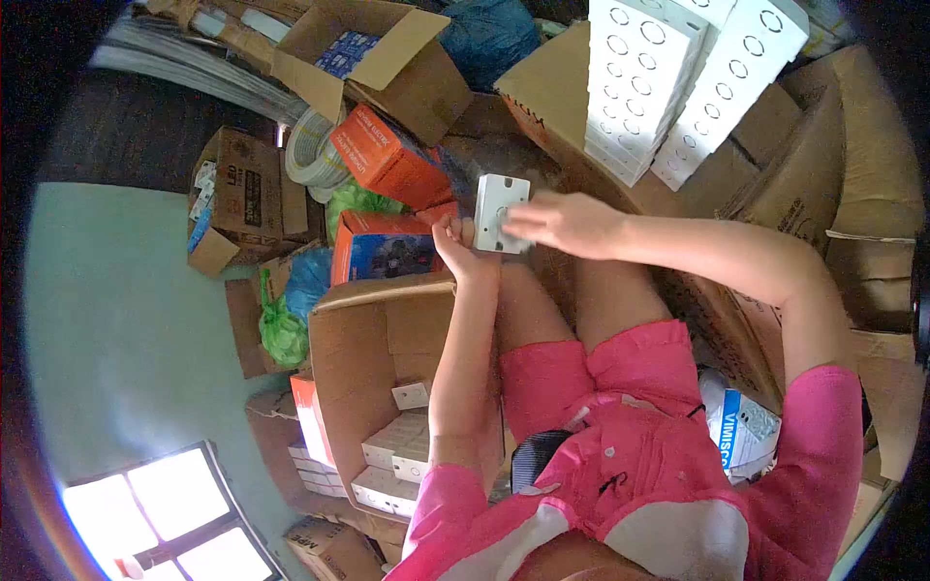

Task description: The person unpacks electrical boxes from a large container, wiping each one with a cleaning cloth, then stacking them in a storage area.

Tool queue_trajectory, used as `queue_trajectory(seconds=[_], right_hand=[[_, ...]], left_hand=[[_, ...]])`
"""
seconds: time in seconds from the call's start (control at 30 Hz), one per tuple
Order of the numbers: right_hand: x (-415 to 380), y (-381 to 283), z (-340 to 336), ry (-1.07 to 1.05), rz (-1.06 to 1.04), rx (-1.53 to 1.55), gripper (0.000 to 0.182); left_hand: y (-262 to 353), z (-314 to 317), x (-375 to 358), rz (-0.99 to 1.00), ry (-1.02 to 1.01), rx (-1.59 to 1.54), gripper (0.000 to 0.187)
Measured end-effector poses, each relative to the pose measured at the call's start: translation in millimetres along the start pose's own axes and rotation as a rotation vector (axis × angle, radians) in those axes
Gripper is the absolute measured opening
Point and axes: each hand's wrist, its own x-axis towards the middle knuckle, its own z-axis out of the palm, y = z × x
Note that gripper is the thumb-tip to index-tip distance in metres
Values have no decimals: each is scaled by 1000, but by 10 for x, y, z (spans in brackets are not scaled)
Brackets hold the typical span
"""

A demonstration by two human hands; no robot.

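Observation:
A white plastic electrical box (491, 215) with round knockout marks is held up in front of me, above my knees. My left hand (459, 246) has its fingers curled at the box's left edge, gripping it. Over the box's right side is my right hand (567, 225), its fingers smeared by motion. Stacks of similar white boxes (635, 82) rise out of a large carton at the upper right. Below my left forearm, an open cardboard carton (354, 339) contains several white boxes (397, 445).
Orange-and-blue boxes (383, 155) are piled ahead on the left, beside an open carton (417, 87) of blue packs. Green plastic bags (283, 329) and an LED carton (247, 184) stand near the wall. A white-and-blue bag (741, 431) lies by my right hip.

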Motion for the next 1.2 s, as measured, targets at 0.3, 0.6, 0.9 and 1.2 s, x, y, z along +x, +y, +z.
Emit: queue_trajectory(seconds=[0.3, 0.6, 0.9, 1.2], right_hand=[[1, -24, -15, 31, -85, -54, 37], [74, 124, -111, 66, 106, -130, 38], [-3, -114, 33, 36, -218, -205, 38], [88, 174, -83, 114, 175, -216, 44]], left_hand=[[-57, -240, 226, 51, -47, 41, 38], [-59, -136, 121, 53, -71, 21, 37], [-71, -258, 193, -31, -305, 100, 37], [-58, -88, 74, -13, -203, -41, 40]])
